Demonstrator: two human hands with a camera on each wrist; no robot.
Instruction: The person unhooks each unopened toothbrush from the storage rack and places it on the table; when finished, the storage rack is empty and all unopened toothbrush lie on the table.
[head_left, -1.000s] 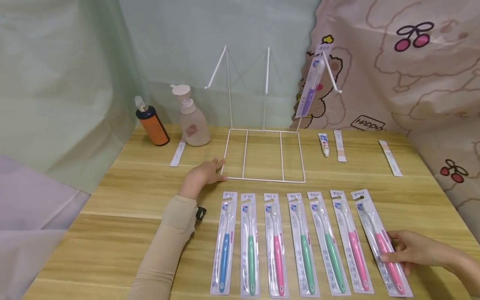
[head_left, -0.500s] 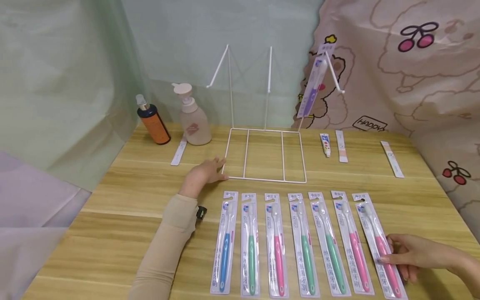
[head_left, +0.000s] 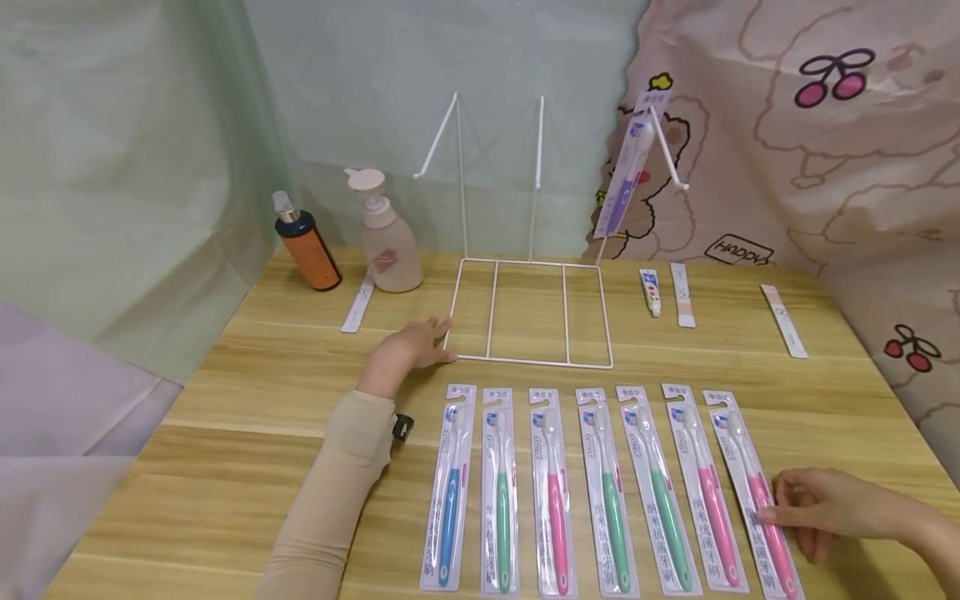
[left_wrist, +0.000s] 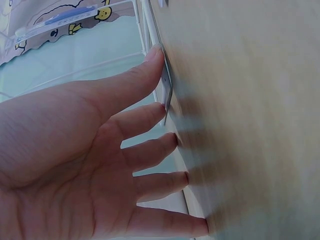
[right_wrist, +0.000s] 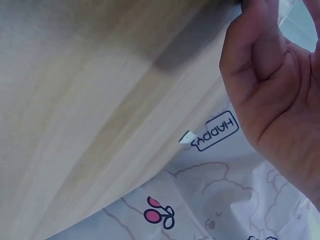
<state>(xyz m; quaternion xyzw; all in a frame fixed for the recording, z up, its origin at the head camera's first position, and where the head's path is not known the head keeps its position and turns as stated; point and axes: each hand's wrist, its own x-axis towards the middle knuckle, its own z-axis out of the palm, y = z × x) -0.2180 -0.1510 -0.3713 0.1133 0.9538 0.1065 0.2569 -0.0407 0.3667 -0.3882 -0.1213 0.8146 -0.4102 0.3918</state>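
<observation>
Pinched by its right edge between thumb and curled fingers, the rightmost pink toothbrush (head_left: 752, 475) in its clear pack is in my right hand (head_left: 843, 507). To its left several more packed toothbrushes lie in a row: pink, green and one blue toothbrush (head_left: 450, 500) at the far end. My left hand (head_left: 408, 352) touches the front left corner of a white wire rack (head_left: 525, 361). In the left wrist view its fingers (left_wrist: 155, 150) are spread fairly straight, tips down on the table. A purple packed toothbrush (head_left: 624, 175) hangs from the rack's right hook. The right wrist view does not show the held pack.
Behind my left hand stand a pump bottle (head_left: 390, 250) and an orange-and-black spray bottle (head_left: 309, 250). A flat sachet (head_left: 358, 307) lies beside them. Right of the rack are a small toothpaste tube (head_left: 650, 292), a sachet (head_left: 682, 294) and another sachet (head_left: 783, 321).
The rightmost pink toothbrush pack has shifted slightly left and toward the table's front, its lower end swinging left, with my right hand on it. My left hand stays at the rack corner.
</observation>
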